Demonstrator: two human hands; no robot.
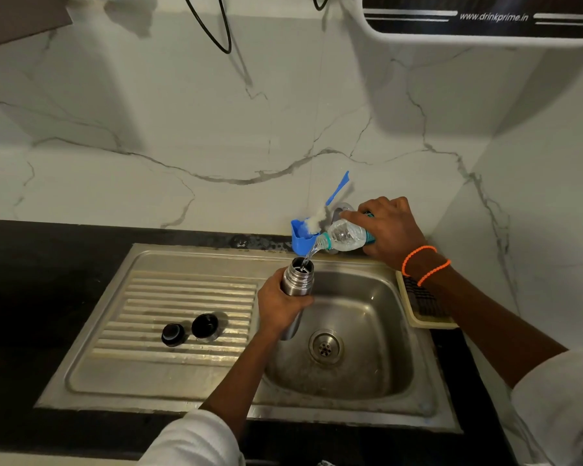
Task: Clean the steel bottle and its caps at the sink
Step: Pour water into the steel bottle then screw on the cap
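Left hand [281,306] gripped open cylindrical steel bottle [296,283] over sink basin [367,331]; right hand [389,227] gripped tilted clear plastic bottle [344,236], pouring water in. Two black caps [189,329] on drainboard.

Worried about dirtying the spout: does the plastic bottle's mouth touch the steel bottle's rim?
Apart. The head view shows the plastic bottle above the steel bottle, only a water stream bridging the gap.

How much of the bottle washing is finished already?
Done: both caps are off, sitting on the drainboard. Happening: the left hand holds the steel bottle over the sink while the right hand pours water in from a plastic bottle. Left: scrubbing and rinsing everything.
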